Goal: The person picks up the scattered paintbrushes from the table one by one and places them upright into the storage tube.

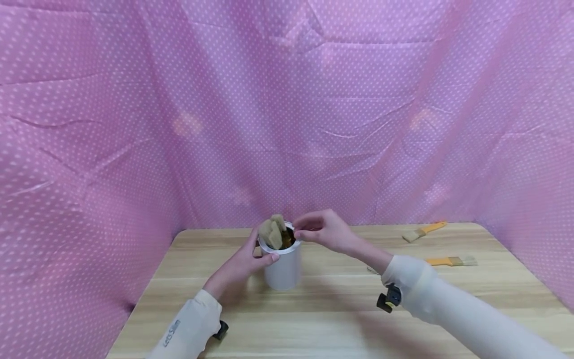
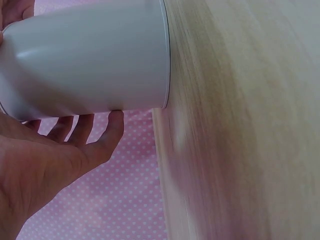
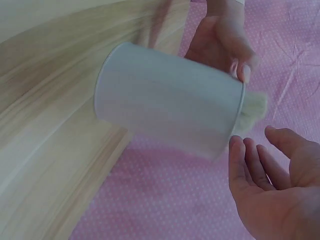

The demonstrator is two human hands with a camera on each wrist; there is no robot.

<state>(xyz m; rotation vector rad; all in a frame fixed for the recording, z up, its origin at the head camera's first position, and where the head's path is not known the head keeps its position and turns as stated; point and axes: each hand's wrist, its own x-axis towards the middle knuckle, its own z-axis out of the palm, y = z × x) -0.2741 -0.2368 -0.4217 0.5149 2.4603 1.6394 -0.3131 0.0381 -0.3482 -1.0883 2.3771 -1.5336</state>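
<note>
A light grey can (image 1: pixel 283 269) stands upright on the wooden table, with several paintbrushes (image 1: pixel 273 232) in it, their beige bristles up above the rim. My left hand (image 1: pixel 244 262) holds the can from its left side, thumb at the front of the rim. In the left wrist view, the fingers (image 2: pixel 116 122) of that hand curve against the can wall. Beside the right part of the rim is my right hand (image 1: pixel 326 232), its fingers loosely bent. The right wrist view shows a gap between its thumb and fingers (image 3: pixel 255 162), nothing held there, fingertips close to the rim.
On the table's right side lie a paintbrush (image 1: pixel 425 231) near the back edge and another paintbrush (image 1: pixel 450 261) nearer the front, partly behind my right forearm. Bristle tips (image 1: pixel 372 270) peek out left of that forearm. Pink dotted cloth (image 1: pixel 287 124) hangs behind the table (image 1: pixel 215 279).
</note>
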